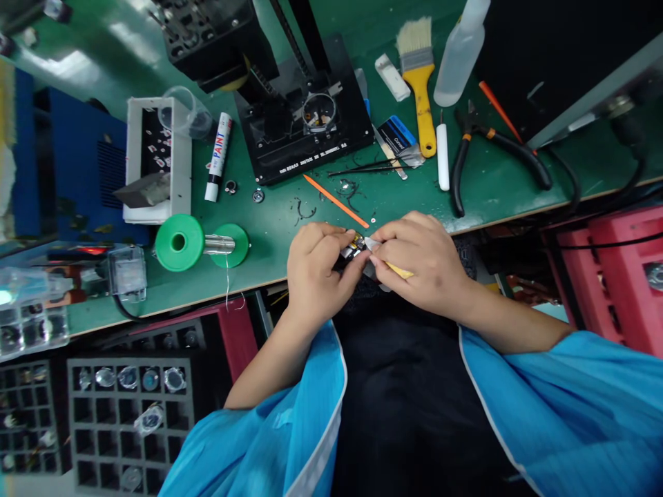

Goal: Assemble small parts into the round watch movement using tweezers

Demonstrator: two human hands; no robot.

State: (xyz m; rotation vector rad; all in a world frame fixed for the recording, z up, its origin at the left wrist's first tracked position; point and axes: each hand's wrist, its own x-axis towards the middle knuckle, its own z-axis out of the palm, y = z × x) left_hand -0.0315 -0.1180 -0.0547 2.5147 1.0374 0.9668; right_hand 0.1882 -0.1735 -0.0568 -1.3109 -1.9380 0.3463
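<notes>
My left hand is closed, its thumb and fingertips pinching a small dark electronic piece with silver and yellow bits on it. The fingers partly cover the piece. My right hand is closed on a slim tool with a pale grey, blade-like tip, which meets the piece. A yellow strip sticks out below my right fingers; I cannot tell whether it belongs to the same tool. Both hands are close together at the bench's front edge, above my lap.
Beyond my hands lie an orange stick, black tweezers and black scraps. A black press-like stand rises behind. To the right are a brush and pliers; to the left, a solder spool and paint marker.
</notes>
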